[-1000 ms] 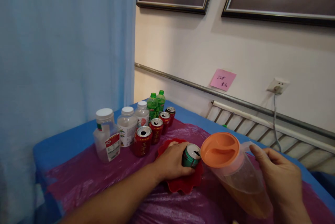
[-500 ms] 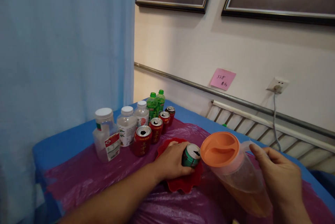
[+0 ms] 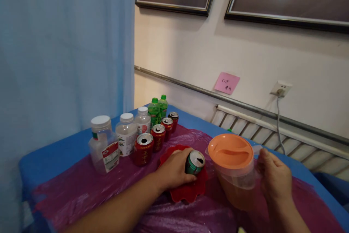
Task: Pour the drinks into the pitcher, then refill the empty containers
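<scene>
The left hand (image 3: 174,169) wraps an open green can (image 3: 194,162) on the red dish (image 3: 188,191). The right hand (image 3: 274,178) grips the orange-lidded pitcher (image 3: 234,175) by its handle; a wobble could slop tea onto the purple sheet (image 3: 89,193).

The can (image 3: 194,162) sits on the plate (image 3: 188,192). The jug (image 3: 234,169) stands right of it, bottles (image 3: 127,135) behind left.

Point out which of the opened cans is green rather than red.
The green can, gripped by the left hand over the red plate; the four red cans stand in a row behind.
</scene>
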`<state>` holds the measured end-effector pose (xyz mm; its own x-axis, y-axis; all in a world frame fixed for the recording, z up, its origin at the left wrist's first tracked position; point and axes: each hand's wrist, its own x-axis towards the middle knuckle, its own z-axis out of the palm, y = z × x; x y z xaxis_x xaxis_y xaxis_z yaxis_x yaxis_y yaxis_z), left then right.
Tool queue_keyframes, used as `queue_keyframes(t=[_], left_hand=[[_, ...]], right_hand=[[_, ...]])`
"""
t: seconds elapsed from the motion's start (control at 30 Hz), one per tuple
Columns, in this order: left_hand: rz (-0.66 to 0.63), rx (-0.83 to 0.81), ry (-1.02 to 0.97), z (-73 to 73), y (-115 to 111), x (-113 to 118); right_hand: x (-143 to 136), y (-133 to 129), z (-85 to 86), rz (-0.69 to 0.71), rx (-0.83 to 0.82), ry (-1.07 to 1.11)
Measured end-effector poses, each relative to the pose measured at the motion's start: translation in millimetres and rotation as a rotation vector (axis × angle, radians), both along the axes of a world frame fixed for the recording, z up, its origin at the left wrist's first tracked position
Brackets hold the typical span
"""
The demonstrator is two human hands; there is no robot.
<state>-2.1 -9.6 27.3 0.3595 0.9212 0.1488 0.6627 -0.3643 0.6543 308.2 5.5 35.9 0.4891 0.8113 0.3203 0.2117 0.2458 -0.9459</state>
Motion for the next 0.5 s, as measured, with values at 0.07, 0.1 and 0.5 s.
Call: queue_keyframes(t=[0.07, 0.1, 0.5], left_hand=[[0.024, -0.043, -0.005, 0.4, 0.3, -1.2], [0.030, -0.054, -0.004, 1.3, 0.2, -1.8], [0.039, -0.074, -0.011, 5.9, 3.8, -7.8]], right_hand=[[2.1, 8.2, -8.9, 0.019, 0.039, 0.162], [3.2, 11.4, -11.8, 0.022, 0.061, 0.238], [58.8, 34.0, -40.6, -0.350, 0.072, 0.416]])
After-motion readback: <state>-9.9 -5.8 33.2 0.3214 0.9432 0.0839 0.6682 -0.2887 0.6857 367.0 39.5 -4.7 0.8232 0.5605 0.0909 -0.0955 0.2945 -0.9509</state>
